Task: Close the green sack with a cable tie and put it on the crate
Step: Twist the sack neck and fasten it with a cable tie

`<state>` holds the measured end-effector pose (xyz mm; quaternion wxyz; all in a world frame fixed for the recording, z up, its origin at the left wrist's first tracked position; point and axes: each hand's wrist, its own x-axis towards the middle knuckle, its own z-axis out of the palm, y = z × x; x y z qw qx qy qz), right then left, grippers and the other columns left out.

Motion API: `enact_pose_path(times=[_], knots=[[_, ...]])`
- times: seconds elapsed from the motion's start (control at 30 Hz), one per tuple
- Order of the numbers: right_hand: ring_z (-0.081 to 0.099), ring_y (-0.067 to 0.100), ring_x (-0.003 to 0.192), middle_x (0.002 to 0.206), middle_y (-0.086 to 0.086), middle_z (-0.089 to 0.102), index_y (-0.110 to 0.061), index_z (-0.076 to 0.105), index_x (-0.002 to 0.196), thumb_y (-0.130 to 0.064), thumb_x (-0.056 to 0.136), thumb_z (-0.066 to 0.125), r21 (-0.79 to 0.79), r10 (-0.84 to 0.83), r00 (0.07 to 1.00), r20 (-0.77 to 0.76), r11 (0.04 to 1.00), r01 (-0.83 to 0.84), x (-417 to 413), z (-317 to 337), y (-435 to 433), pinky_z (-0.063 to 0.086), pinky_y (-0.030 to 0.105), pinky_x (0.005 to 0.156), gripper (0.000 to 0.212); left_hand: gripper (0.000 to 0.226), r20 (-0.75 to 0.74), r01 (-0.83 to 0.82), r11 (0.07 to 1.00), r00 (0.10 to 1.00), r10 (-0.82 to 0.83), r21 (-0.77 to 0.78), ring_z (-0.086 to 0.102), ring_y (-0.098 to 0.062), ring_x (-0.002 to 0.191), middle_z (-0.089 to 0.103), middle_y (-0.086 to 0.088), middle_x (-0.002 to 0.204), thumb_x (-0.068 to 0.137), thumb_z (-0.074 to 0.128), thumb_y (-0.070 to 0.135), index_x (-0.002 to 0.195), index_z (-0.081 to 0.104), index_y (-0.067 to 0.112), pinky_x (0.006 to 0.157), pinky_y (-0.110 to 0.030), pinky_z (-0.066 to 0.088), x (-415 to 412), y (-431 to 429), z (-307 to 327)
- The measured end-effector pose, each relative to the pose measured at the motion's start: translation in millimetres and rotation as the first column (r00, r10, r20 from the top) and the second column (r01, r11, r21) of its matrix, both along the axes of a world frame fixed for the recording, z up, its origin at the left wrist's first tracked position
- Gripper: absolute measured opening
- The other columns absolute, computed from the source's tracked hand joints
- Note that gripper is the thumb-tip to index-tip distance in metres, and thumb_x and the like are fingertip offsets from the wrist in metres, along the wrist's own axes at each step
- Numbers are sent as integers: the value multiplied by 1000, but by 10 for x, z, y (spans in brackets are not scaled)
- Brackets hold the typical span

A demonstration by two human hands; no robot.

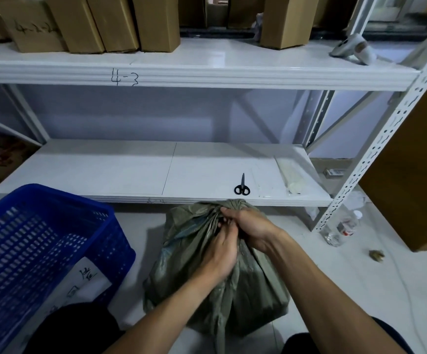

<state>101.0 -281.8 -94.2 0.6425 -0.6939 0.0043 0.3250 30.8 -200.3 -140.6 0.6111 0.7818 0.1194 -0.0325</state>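
The green sack [181, 264] stands on the floor in front of me, its mouth bunched into a neck near the low shelf's front edge. My right hand [249, 226] is wrapped around that gathered neck. My left hand [218, 254] is pressed against the neck just below, fingers curled into the folds. I cannot make out a cable tie between the fingers. The blue plastic crate [16, 251] sits to the left of the sack, with white paper or bags inside.
Black scissors [242, 187] lie on the low white shelf [105, 172], next to a clear packet of white cable ties [290, 175]. Cardboard boxes [120, 21] fill the upper shelf. Plastic bottles [340, 231] stand by the rack's upright post on the right.
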Motion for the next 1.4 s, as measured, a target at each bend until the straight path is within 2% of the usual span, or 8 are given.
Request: enact_pose_path(times=[0.2,0.3,0.4,0.57,0.73,1.0,1.17,1.4], knots=[[47,13,51,68,4,56,-13,62,82,-29,100,50,-102,190,982,24,977,-186,166,40,-71,30,30,47,27,26,-83,63,998,995,-64,-6,65,-12,100,73,5,100,104,46,30,100,69,19,91,-23,47,251,178,144],[56,26,61,73,17,63,-1,66,86,-42,94,54,-319,351,928,128,900,-296,267,39,-48,48,48,61,44,11,-60,-8,998,998,4,-63,68,-18,85,74,-1,86,92,59,25,92,68,18,92,-44,53,394,319,34],[66,26,68,83,18,73,-3,66,88,-35,99,50,-470,469,875,124,804,-364,487,157,-86,51,33,65,37,6,-45,-62,990,997,57,-128,61,-18,69,66,-3,79,95,55,19,92,58,18,77,-38,51,517,262,-79],[68,24,51,64,12,74,-2,75,76,-27,91,53,-582,126,925,358,805,115,1222,-131,-397,61,36,61,36,21,-65,-131,981,990,123,-143,57,-13,62,56,5,77,101,52,39,88,49,22,77,-33,50,715,87,-248],[72,24,71,71,5,76,-12,72,75,-19,82,56,-690,85,915,395,684,235,1743,-904,-611,60,40,78,19,62,-88,-148,974,987,135,-174,66,-46,91,64,-21,95,66,52,91,86,59,32,89,-64,51,1072,65,-922],[66,36,98,104,15,73,-16,64,112,-36,95,55,-772,220,806,549,502,390,2243,-1863,-511,50,37,75,28,34,-89,-167,903,986,143,-396,56,-35,64,60,2,71,88,61,54,94,66,21,69,-37,44,1367,172,-898],[68,43,77,89,20,72,-6,64,103,-23,93,57,-685,263,653,710,474,554,2360,-2206,-447,38,36,56,21,23,-122,-193,827,981,151,-529,46,-13,48,53,0,61,101,52,26,96,57,4,49,-29,38,1357,223,-923],[65,44,71,77,23,70,-2,61,88,-20,96,54,-681,194,683,704,458,572,2443,-2288,-377,39,38,56,20,21,-124,-181,802,983,134,-570,44,-14,47,51,-2,61,102,51,23,90,57,6,50,-28,36,1302,193,-828]])
